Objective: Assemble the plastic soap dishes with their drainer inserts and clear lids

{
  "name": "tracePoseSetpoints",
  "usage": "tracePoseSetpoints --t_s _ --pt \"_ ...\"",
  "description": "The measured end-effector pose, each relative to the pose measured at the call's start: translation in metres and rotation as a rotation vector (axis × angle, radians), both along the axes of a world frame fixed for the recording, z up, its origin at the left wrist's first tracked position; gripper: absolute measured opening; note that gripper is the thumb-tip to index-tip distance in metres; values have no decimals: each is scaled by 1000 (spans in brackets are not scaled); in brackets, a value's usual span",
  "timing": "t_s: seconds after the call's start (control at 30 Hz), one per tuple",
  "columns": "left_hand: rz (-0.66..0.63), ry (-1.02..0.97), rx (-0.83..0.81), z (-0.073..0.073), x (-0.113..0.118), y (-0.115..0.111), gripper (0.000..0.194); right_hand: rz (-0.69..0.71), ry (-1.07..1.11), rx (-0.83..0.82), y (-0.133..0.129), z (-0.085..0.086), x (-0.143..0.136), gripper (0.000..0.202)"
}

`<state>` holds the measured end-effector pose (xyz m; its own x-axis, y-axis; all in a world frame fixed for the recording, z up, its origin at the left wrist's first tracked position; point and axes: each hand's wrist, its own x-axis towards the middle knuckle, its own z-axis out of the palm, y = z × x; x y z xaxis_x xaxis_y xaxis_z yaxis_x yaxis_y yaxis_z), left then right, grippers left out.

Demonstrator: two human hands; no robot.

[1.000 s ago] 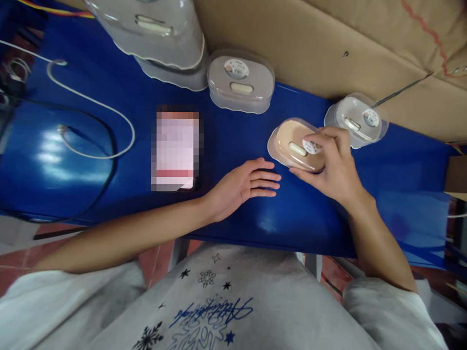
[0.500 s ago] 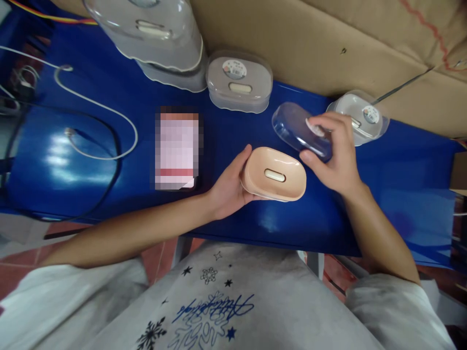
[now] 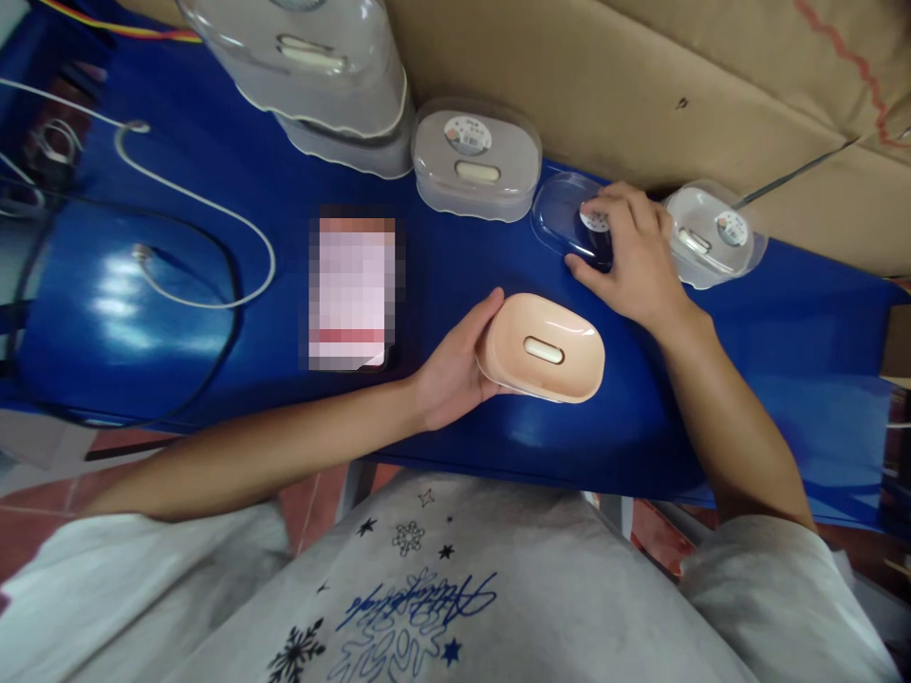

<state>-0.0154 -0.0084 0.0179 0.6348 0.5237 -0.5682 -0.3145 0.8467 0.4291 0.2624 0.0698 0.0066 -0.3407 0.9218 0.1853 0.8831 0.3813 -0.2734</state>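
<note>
My left hand [image 3: 459,370] grips a peach-coloured oval box [image 3: 512,332] by its left end. A cream oblong piece [image 3: 544,350] sits in the middle of its sunken top. Beyond the box, my right hand [image 3: 633,251] is closed over the right side of a clear oval lid [image 3: 556,213] with a round sticker, low over the blue table or on it. Thumb and fingers hold the lid at its near and far edges. Just right of this hand is a grey oval box under a clear cover [image 3: 712,232].
Another covered grey box [image 3: 475,161] stands at the back centre, beside stacked covered boxes [image 3: 334,85]. A pixelated rectangular object [image 3: 354,294] lies left of my left hand. Cables [image 3: 206,194] run across the blue table [image 3: 441,256] at left. Brown cardboard [image 3: 584,85] lines the back.
My right hand has moved the clear lid away from me and slightly left, toward the table's back edge. The peach box stays in my left hand, a little lower and further right in view.
</note>
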Motion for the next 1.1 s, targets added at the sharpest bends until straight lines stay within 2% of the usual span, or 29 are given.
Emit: tracePoseSetpoints --t_s 0.13,0.2,0.23,0.3,0.4,0.57,0.77,0.93,1.1 --pt "12 -15 -4 1 1 0 62 40 106 -42 -40 29 -16 53" --pt "22 -21 -8 2 1 -1 65 167 199 -119 -70 40 -26 60" --pt "25 -27 -5 3 1 -1 66 239 215 -170 -84 43 -32 69" --pt "24 -32 7 2 1 -3 68 281 195 -193 -109 41 -40 91" --pt "10 -28 22 -1 0 -5 67 225 184 -124 -129 29 -48 95" --pt "-3 -6 63 -2 0 -6 70 216 280 -81 -126 15 -49 94" --pt "-19 -78 45 3 -1 -6 74 248 338 -39 -118 18 -45 90" --pt "-15 -101 71 3 -2 -7 75 232 350 -39 -119 16 -43 87" --pt "2 -107 85 1 0 -6 71 113 424 39 -115 21 -33 67"
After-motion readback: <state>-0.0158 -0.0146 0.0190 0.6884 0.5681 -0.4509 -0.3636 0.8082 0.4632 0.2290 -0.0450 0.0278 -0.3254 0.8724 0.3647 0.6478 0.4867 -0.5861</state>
